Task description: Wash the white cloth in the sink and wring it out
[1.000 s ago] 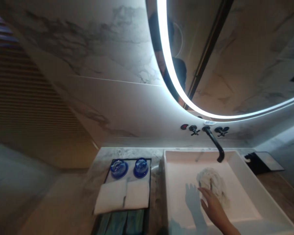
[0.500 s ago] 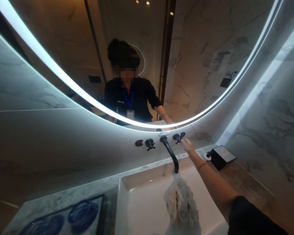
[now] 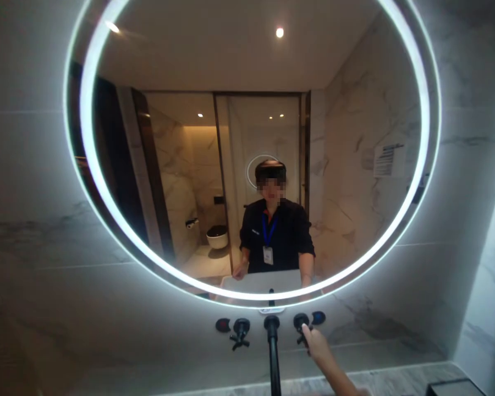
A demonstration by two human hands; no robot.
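Note:
My right hand (image 3: 315,343) reaches in from the lower right, its fingers closed on the black cross-shaped tap handle (image 3: 300,322) on the right side of the wall. A blue mark (image 3: 318,317) sits just beside this handle. To its left, the black spout (image 3: 274,352) juts from the wall and runs out of the bottom of the frame. Farther left is a second black tap handle (image 3: 241,332) with a red mark (image 3: 223,325) by it. My left hand itself is outside the frame; only a small reflection of it shows in the mirror.
A large round mirror (image 3: 169,181) with a bright light ring hangs above the taps, reflecting a person in dark clothes with a blue lanyard. A stone ledge (image 3: 396,376) runs along the wall below. A dark-edged box (image 3: 454,387) shows at the bottom right.
The view has tilted up and levelled, so the basin, the wet cloth in it and the blue items at lower left have left the frame. My right hand stays at the right tap handle.

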